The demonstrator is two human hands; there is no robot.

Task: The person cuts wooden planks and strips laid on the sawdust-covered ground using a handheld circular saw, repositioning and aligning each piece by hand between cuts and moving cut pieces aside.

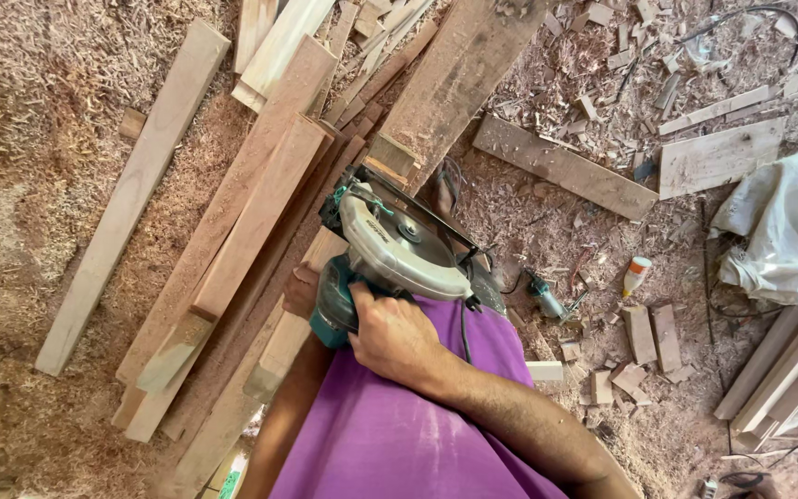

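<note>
Teal circular saw (390, 254) — silver guard, on plank (325, 268)

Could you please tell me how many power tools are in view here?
2: the circular saw gripped by the right hand on the planks, and a small drill-like tool on the sawdust floor right of it. Others may be buried.

Teal-and-silver circular saw (390, 254), purple shirt (399, 416), reddish-brown planks (260, 199), white bag (787, 226)

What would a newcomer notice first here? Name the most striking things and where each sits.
The circular saw at centre, gripped by the right hand above the purple shirt. Long wooden planks fan out to its left over a sawdust-covered floor, and a crumpled white sheet lies at the right edge.
</note>
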